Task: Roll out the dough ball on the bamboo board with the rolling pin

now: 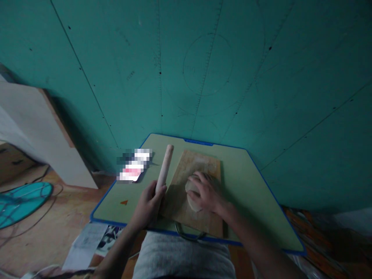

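Note:
My left hand (149,203) is wrapped round the lower end of a pale wooden rolling pin (165,166), whose free end points up and away, left of the cutting board. The wooden board (177,209) lies on a light green table with a blue rim. On the board, a flat pale round of what looks like dough (194,202) sits partly hidden under my right hand (205,192). The fingers of that hand are spread over the top of the round and touch it.
A blurred-out phone-like object (135,166) and a small orange piece (124,202) are on the green table (247,186) at the left. A green wall rises behind. Papers (85,246) and a teal round item (24,203) lie on the floor.

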### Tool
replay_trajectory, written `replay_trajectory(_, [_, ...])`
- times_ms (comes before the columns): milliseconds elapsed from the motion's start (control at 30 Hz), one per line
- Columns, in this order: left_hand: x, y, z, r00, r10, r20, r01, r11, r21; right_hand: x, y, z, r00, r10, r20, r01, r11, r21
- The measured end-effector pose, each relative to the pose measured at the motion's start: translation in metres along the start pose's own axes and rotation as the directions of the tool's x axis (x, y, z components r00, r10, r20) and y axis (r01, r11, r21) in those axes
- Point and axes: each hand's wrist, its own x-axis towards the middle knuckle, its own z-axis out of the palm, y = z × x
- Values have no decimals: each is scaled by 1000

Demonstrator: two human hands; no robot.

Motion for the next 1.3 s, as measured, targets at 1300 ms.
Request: replay_trajectory(1300, [-12,-1,-8,1000,2,-17,1,990,140,-25,-5,7,998,-51,47,52,999,-7])
